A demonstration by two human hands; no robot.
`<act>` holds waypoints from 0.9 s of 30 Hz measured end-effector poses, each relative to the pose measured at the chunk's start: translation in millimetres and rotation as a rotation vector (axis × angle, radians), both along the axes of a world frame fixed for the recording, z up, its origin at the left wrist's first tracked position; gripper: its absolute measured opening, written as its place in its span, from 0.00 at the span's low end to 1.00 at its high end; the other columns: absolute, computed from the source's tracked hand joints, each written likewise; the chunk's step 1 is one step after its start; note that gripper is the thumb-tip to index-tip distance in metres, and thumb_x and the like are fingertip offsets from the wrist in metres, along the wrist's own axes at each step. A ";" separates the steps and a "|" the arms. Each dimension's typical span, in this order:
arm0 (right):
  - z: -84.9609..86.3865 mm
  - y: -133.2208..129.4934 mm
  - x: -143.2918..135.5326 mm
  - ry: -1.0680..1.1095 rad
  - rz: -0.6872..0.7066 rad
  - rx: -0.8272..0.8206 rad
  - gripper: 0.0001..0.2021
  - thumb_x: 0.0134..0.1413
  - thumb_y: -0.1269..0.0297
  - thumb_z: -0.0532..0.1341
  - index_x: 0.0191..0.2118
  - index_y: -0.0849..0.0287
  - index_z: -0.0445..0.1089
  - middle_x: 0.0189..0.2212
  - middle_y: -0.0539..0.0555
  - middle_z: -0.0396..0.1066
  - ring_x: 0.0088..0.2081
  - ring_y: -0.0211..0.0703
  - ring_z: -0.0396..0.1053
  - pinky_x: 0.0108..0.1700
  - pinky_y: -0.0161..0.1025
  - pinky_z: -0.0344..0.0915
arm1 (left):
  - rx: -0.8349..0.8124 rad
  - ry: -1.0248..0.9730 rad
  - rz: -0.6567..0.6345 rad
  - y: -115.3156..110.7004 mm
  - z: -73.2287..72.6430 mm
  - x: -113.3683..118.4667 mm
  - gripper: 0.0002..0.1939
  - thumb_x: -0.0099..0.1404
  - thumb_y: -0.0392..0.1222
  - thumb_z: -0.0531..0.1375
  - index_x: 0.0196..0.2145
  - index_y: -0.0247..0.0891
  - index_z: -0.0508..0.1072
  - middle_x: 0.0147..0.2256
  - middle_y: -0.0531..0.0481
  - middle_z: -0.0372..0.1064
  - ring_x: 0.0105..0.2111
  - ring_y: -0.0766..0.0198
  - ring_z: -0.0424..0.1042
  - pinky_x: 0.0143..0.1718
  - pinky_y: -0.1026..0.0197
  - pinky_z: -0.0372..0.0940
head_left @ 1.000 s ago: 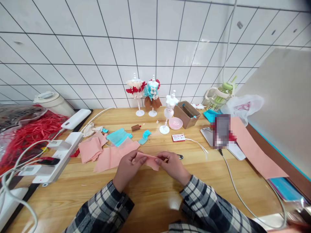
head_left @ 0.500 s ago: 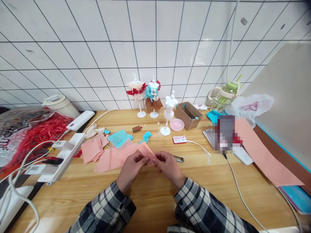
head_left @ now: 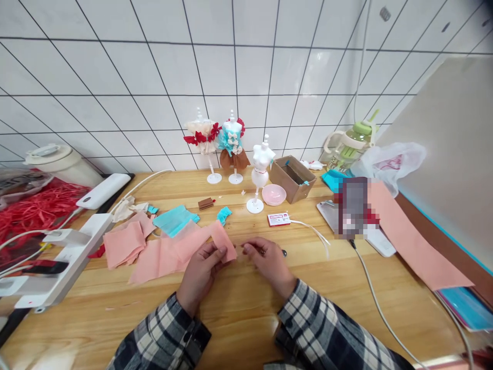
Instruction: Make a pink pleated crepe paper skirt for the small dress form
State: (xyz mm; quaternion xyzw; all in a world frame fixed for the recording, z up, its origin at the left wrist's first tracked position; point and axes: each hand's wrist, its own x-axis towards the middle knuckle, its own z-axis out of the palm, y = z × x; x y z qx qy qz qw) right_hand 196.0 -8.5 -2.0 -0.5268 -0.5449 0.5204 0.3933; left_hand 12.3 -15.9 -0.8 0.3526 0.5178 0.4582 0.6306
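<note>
My left hand (head_left: 205,273) pinches a folded pink strip (head_left: 222,245) of thin paper or cloth between thumb and fingers. Just right of it, my right hand (head_left: 269,262) is closed in a pinch, apart from the strip; whatever its fingertips may hold is too small to make out. Larger pink sheets (head_left: 165,257) lie flat under and left of my left hand, with a folded pink stack (head_left: 125,244) beyond them. A small metal tool (head_left: 284,253) is mostly hidden behind my right hand. Ahead stands a bare white mini dress form (head_left: 261,159) with a thin red line round its waist.
Two dressed mini forms (head_left: 233,141) stand near the tiled wall. A cardboard box (head_left: 295,180), a pink dish (head_left: 274,195) and a small white-and-red box (head_left: 279,219) sit ahead. Blue sheets (head_left: 175,221) lie left, beside a power strip (head_left: 77,257). A cable (head_left: 377,298) runs along the right.
My right hand has come away from the pink strip and moved slightly right. The strip now stays in my left hand alone. The view has shifted a little.
</note>
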 end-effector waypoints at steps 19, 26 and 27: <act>1.6 -9.8 41.0 -0.492 0.093 0.107 0.04 0.57 0.69 0.51 0.39 0.54 0.56 0.29 0.50 0.73 0.29 0.42 0.67 0.34 0.38 0.60 | 0.057 -0.025 0.103 5.8 -14.5 -8.9 0.13 0.54 0.48 0.69 0.30 0.36 0.74 0.26 0.53 0.73 0.27 0.68 0.71 0.32 0.67 0.67; -3.1 -20.7 19.6 0.384 0.003 -0.106 0.11 0.53 0.61 0.61 0.38 0.54 0.57 0.33 0.49 0.68 0.27 0.35 0.63 0.32 0.36 0.64 | 0.143 0.138 -0.145 -9.2 -1.2 2.9 0.15 0.57 0.51 0.65 0.34 0.36 0.72 0.26 0.52 0.73 0.26 0.65 0.70 0.29 0.65 0.65; -2.8 -22.6 17.3 0.412 -0.005 -0.097 0.13 0.51 0.63 0.63 0.34 0.54 0.56 0.34 0.49 0.66 0.27 0.34 0.62 0.33 0.36 0.64 | 0.144 0.126 -0.173 -11.4 -0.2 4.7 0.16 0.58 0.51 0.65 0.35 0.36 0.71 0.27 0.52 0.73 0.26 0.65 0.70 0.30 0.65 0.65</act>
